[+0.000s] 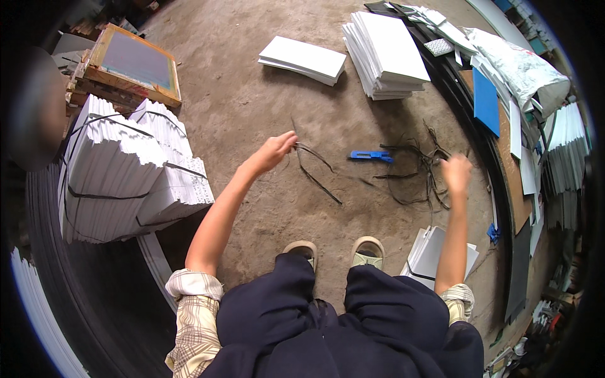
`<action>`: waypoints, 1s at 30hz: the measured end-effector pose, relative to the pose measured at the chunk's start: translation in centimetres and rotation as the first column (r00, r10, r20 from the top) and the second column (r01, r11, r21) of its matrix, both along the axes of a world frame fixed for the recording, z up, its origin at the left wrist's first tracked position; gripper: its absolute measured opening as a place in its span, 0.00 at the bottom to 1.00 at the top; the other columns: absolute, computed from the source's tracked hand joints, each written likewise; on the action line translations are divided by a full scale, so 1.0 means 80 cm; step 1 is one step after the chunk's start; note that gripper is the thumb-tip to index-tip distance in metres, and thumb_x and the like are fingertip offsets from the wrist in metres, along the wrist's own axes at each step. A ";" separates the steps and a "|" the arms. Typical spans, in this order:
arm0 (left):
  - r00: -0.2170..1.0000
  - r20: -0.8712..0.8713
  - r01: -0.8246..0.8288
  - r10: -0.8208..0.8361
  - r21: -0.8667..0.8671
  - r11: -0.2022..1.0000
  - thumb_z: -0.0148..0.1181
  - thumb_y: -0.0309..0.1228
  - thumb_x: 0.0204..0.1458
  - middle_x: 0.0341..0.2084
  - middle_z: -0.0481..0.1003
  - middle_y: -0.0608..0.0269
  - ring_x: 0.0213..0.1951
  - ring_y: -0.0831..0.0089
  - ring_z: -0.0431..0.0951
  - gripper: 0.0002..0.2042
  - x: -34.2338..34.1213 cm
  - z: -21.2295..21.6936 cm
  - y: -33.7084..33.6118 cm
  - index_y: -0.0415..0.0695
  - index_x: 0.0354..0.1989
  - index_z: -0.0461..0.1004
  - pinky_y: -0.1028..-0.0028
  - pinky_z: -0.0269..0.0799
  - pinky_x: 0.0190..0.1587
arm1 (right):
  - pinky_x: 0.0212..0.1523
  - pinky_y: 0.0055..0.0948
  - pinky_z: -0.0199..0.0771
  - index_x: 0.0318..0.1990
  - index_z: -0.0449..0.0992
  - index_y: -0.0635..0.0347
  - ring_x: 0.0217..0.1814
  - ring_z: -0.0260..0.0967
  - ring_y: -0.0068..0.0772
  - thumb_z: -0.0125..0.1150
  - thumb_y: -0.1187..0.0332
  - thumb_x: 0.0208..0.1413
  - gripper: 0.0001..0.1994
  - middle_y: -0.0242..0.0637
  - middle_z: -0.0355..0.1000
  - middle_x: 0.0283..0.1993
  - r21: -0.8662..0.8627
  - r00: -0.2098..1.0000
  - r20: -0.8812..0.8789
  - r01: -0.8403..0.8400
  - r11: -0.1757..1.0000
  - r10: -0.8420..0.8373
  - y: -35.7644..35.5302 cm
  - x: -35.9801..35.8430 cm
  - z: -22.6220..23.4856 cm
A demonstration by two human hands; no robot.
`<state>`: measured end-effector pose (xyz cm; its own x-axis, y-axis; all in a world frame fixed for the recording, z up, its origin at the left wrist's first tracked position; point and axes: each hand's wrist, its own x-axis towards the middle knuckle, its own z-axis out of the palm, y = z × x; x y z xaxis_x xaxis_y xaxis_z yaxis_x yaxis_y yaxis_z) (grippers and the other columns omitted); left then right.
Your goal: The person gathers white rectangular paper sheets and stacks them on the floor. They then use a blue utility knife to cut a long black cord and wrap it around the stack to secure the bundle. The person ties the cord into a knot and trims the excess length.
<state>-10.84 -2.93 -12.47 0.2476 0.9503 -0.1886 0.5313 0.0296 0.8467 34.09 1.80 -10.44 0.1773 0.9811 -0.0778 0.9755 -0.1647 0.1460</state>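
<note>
Thin black strap (320, 183) hangs in loose ends from my left hand (277, 153), whose fingers are pinched around it. Across the floor, my right hand (455, 172) is closed at the edge of a tangle of black straps (413, 173), with strands running up to its fingers. Slight blur hides exactly how many it grips. Between my hands a blue utility knife (370, 155) lies on the concrete. Close below my right hand, beside my forearm, is a small bundle of white boards (423, 249) with a black strap around it.
Strapped stacks of white boards (110, 179) stand at left, below a wooden-framed panel (135, 63). Ahead lie a low white stack (302, 58) and a taller one (386, 53). Along the right are long black strips (469, 126), a blue board (486, 102) and a white sack (517, 66).
</note>
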 end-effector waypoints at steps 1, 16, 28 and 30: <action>0.997 -0.023 0.074 -0.074 -0.034 0.997 0.37 0.39 0.59 0.23 0.66 0.63 0.27 0.74 0.66 0.13 0.020 0.013 0.004 0.41 0.37 0.61 0.76 0.64 0.34 | 0.49 0.43 0.63 0.46 0.69 0.66 0.49 0.63 0.51 0.55 0.55 0.49 0.23 0.52 0.65 0.47 0.194 0.963 -0.006 -0.264 0.945 0.270 -0.005 -0.037 -0.001; 0.958 0.123 -0.283 0.258 0.266 0.922 0.43 0.36 0.57 0.25 0.71 0.58 0.27 0.72 0.70 0.14 0.048 0.016 -0.018 0.38 0.33 0.70 0.72 0.67 0.34 | 0.28 0.31 0.63 0.29 0.67 0.66 0.22 0.63 0.40 0.43 0.64 0.58 0.13 0.45 0.66 0.22 0.089 0.280 -0.938 -0.371 0.924 0.203 -0.026 -0.258 -0.017; 0.463 0.633 -0.120 0.620 -0.649 0.752 0.43 0.39 0.58 0.34 0.71 0.65 0.38 0.77 0.70 0.14 0.143 -0.057 0.002 0.41 0.42 0.69 0.76 0.65 0.44 | 0.31 0.47 0.65 0.37 0.68 0.64 0.34 0.66 0.59 0.45 0.65 0.56 0.11 0.56 0.69 0.30 0.085 0.413 -0.877 -0.365 0.927 0.243 -0.053 -0.261 -0.067; 0.437 0.610 -0.193 0.661 -0.654 0.731 0.45 0.38 0.57 0.31 0.71 0.67 0.35 0.78 0.70 0.13 0.144 -0.079 0.004 0.42 0.39 0.68 0.77 0.65 0.41 | 0.35 0.44 0.66 0.37 0.69 0.64 0.36 0.66 0.55 0.47 0.66 0.55 0.10 0.52 0.69 0.32 0.040 0.378 -0.896 -0.454 0.890 0.233 -0.049 -0.253 -0.084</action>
<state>0.65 -2.63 -18.77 0.0904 0.8270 -0.5548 -0.5173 0.5151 0.6835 13.85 -2.12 -17.20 -0.4414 0.8840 -0.1538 0.5610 0.1381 -0.8162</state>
